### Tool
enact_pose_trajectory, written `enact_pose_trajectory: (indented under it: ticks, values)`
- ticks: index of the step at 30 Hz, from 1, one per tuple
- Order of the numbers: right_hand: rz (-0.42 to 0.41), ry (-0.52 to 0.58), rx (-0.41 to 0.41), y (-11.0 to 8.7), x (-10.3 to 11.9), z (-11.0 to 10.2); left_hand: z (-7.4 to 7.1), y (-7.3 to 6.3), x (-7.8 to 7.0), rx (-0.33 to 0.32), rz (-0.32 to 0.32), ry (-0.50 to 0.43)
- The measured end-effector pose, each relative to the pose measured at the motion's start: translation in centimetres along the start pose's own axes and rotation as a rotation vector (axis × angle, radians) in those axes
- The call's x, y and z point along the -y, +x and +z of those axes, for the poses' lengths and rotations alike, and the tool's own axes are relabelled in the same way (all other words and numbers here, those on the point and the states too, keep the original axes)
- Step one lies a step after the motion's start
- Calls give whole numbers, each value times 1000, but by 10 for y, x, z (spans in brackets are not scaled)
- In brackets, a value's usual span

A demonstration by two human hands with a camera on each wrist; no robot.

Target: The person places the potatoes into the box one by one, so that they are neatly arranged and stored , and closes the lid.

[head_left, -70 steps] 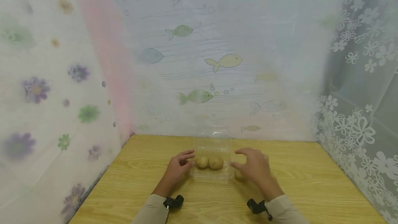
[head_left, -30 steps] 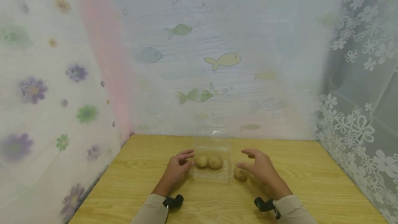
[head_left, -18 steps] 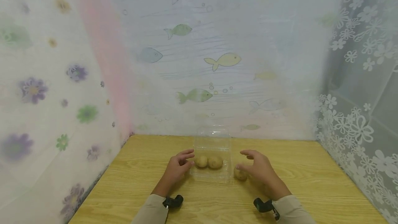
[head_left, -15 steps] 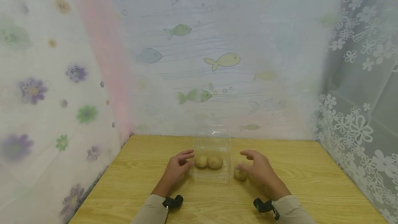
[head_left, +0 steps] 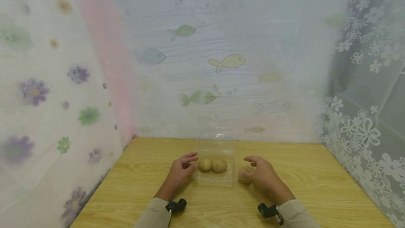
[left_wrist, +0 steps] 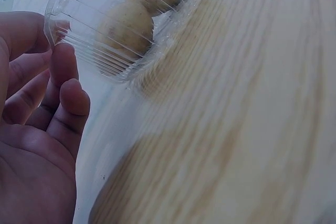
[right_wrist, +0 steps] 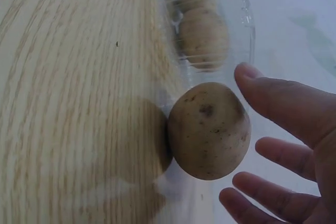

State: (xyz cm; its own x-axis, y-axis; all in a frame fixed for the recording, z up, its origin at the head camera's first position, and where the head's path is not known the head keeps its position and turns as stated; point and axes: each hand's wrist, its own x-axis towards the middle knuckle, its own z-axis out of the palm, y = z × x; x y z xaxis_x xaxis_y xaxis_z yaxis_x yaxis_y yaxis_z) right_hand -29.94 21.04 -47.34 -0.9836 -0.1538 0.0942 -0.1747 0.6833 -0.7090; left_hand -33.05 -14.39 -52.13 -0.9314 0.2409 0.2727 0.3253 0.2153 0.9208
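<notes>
A clear plastic clamshell container (head_left: pixel 232 182) stands on the table with its lid raised behind, two potatoes (head_left: pixel 219 165) side by side in it. At its left side my left hand (head_left: pixel 181 171) pinches the rim; in the left wrist view the fingertips (left_wrist: pixel 65 61) meet the plastic edge. Just outside the container's right wall lies another potato (right_wrist: pixel 209 131), on the table. Around that potato my right hand (head_left: pixel 264 175) is spread, thumb and fingers apart, holding nothing. The thumb covers part of it in the head view.
The wood-grain table (head_left: pixel 142 171) reaches back to a sheet printed with fish (head_left: pixel 229 61). Flowered curtains (head_left: pixel 36 90) hang at the left and right sides. Each wrist carries a small black camera (head_left: pixel 176 206).
My right hand has moved right, away from the container's right edge, then lowered its fingers and thumb around the loose potato. The left hand and the container have stayed put.
</notes>
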Motion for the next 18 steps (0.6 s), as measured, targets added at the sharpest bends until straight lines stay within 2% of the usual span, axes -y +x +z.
enact_pose_trajectory:
  ticks: [10, 18]
  values:
    - [-12, -49, 42, 0, 0, 2, 0, 0, 0, 2, 7, -1]
    - [-7, -64, 109, -3, 0, 3, -1, 1, 1, 6, 13, 2]
